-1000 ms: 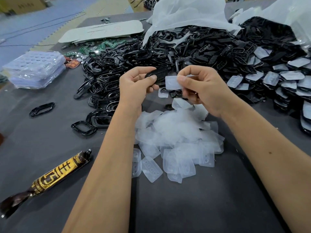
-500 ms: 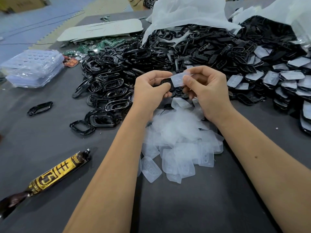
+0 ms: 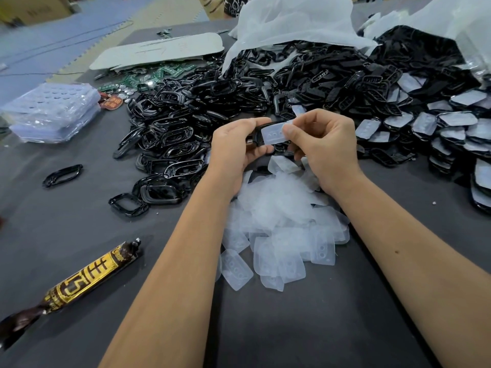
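My left hand (image 3: 235, 148) grips a small black plastic shell (image 3: 255, 135), mostly hidden by the fingers. My right hand (image 3: 328, 147) pinches a translucent rubber button pad (image 3: 273, 133) with three round marks and holds it flat against that black shell. Both hands hover above a heap of the same translucent pads (image 3: 279, 221) on the dark grey table (image 3: 79, 235). Behind the hands a large pile of black plastic frames and shells (image 3: 212, 107) spreads across the table.
Black shells with pads fitted (image 3: 451, 128) lie stacked at the right. White plastic bags (image 3: 292, 19) sit at the back. A stack of clear blister trays (image 3: 53, 112) is at the left, green circuit boards (image 3: 159, 75) behind, a gold-and-brown wrapped stick (image 3: 79, 285) at the near left.
My hands have come together. The pad, earlier held apart from the black shell, now lies against it, and both hands sit slightly further right.
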The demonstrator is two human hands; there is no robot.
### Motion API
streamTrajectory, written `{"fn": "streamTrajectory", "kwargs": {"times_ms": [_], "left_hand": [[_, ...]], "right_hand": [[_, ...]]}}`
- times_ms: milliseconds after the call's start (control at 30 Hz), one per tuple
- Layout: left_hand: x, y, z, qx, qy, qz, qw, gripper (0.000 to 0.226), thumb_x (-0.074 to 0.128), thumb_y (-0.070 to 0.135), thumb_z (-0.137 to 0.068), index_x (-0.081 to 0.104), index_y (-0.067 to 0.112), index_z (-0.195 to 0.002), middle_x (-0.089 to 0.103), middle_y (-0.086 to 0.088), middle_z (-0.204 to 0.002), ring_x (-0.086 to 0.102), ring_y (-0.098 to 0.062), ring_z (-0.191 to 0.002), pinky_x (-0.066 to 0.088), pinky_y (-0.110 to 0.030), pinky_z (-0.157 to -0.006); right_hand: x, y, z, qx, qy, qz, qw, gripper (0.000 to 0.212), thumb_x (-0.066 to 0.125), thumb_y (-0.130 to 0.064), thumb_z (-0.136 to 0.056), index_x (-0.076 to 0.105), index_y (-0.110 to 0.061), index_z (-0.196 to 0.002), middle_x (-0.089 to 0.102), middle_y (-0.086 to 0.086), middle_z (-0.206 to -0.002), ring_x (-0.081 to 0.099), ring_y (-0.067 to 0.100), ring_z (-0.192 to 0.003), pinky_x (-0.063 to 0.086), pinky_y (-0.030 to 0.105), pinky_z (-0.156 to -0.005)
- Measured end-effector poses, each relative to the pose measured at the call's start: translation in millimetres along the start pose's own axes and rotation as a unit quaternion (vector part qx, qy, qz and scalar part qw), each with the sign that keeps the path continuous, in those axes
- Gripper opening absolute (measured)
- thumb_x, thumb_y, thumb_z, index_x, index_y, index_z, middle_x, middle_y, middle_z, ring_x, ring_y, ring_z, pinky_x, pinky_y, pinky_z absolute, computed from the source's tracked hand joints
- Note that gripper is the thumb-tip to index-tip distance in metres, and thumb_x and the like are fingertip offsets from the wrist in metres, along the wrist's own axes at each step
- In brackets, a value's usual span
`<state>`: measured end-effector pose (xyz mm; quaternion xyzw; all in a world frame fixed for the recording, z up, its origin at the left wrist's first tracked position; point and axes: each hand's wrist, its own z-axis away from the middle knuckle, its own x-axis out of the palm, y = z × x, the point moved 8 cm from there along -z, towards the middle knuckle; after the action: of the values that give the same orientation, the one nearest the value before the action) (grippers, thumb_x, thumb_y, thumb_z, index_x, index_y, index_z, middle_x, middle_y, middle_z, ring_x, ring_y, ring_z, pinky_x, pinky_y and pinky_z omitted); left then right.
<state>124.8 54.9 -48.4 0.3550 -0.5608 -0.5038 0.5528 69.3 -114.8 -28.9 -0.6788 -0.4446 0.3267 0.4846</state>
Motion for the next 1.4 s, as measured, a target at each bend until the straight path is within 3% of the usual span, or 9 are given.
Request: {"fn": "streamTrajectory", "kwargs": {"times_ms": [133,233,433,567,700,1067,1233,1300,1400], "left_hand": [[4,-2,1,-0.011,-0.023,0.008,1.000,0.038,0.049,0.021,-0.105,0.082,0.008,-0.092,0.079,-0.011,-0.093,0.070,-0.027,-0.067,0.056,-0.022,-0.058],[5,-4,0,-0.013,-0.027,0.008,1.000,0.036,0.052,0.021,-0.103,0.084,0.011,-0.088,0.079,-0.011,-0.101,0.072,-0.028,-0.069,0.057,-0.023,-0.061],[8,-3,0,0.018,-0.059,-0.033,0.998,0.021,0.062,0.005,-0.096,0.081,0.010,-0.102,0.076,-0.011,-0.085,0.068,-0.018,-0.062,0.056,-0.021,-0.059],[11,-3,3,0.043,-0.071,-0.063,0.995,0.027,0.067,-0.008,-0.091,0.077,0.010,-0.109,0.073,-0.010,-0.083,0.066,-0.013,-0.059,0.057,-0.022,-0.062],[12,-2,4,0.042,-0.071,-0.056,0.995,0.025,0.067,-0.008,-0.092,0.077,0.009,-0.108,0.073,-0.009,-0.082,0.064,-0.012,-0.057,0.057,-0.021,-0.061],[11,-3,4,0.039,-0.067,-0.063,0.995,0.023,0.065,-0.005,-0.094,0.078,0.012,-0.103,0.075,-0.006,-0.079,0.061,-0.010,-0.053,0.055,-0.021,-0.059],[11,-3,3,0.035,-0.078,-0.044,0.995,0.026,0.063,-0.007,-0.094,0.078,0.012,-0.102,0.074,-0.006,-0.077,0.061,-0.011,-0.054,0.053,-0.020,-0.055],[12,-2,3,0.040,-0.090,-0.041,0.994,0.026,0.063,-0.007,-0.094,0.079,0.012,-0.103,0.074,-0.009,-0.079,0.061,-0.012,-0.056,0.052,-0.020,-0.055],[15,-1,4,0.045,-0.105,-0.044,0.992,0.026,0.064,-0.006,-0.095,0.078,0.013,-0.103,0.076,-0.010,-0.084,0.062,-0.013,-0.059,0.051,-0.020,-0.056]], "right_hand": [[-3,-1,-2,-0.021,0.033,0.060,0.997,0.014,0.084,-0.022,-0.083,0.074,-0.024,-0.073,0.071,-0.005,-0.067,0.060,0.008,-0.060,0.051,0.025,-0.060],[-8,0,-2,-0.017,0.059,0.097,0.993,0.014,0.085,-0.027,-0.081,0.074,-0.023,-0.072,0.071,-0.001,-0.069,0.059,0.007,-0.061,0.053,0.026,-0.063],[-7,0,-2,-0.014,0.063,0.107,0.992,0.018,0.085,-0.028,-0.081,0.073,-0.026,-0.069,0.068,-0.007,-0.062,0.056,0.004,-0.056,0.049,0.023,-0.058],[-7,0,-2,-0.011,0.063,0.105,0.992,0.020,0.084,-0.027,-0.082,0.071,-0.027,-0.066,0.066,-0.014,-0.057,0.055,0.001,-0.052,0.046,0.020,-0.056],[-7,0,-2,-0.011,0.067,0.103,0.992,0.022,0.083,-0.026,-0.083,0.070,-0.028,-0.065,0.064,-0.017,-0.054,0.053,-0.001,-0.050,0.043,0.017,-0.055],[-9,2,-1,-0.002,0.067,0.125,0.990,0.027,0.086,-0.030,-0.081,0.066,-0.024,-0.065,0.064,-0.003,-0.060,0.051,0.008,-0.054,0.047,0.029,-0.058],[-10,8,-2,0.033,0.048,0.065,0.996,0.026,0.089,-0.027,-0.080,0.066,-0.015,-0.081,0.064,-0.002,-0.070,0.053,0.011,-0.061,0.047,0.030,-0.058],[-7,11,-3,0.060,0.014,0.020,0.998,0.024,0.088,-0.024,-0.082,0.069,-0.014,-0.093,0.068,-0.002,-0.074,0.059,0.010,-0.061,0.048,0.026,-0.053],[-1,12,-2,0.075,-0.034,-0.022,0.996,0.016,0.086,-0.018,-0.085,0.072,-0.011,-0.090,0.069,-0.002,-0.066,0.059,0.009,-0.052,0.043,0.021,-0.043]]}}
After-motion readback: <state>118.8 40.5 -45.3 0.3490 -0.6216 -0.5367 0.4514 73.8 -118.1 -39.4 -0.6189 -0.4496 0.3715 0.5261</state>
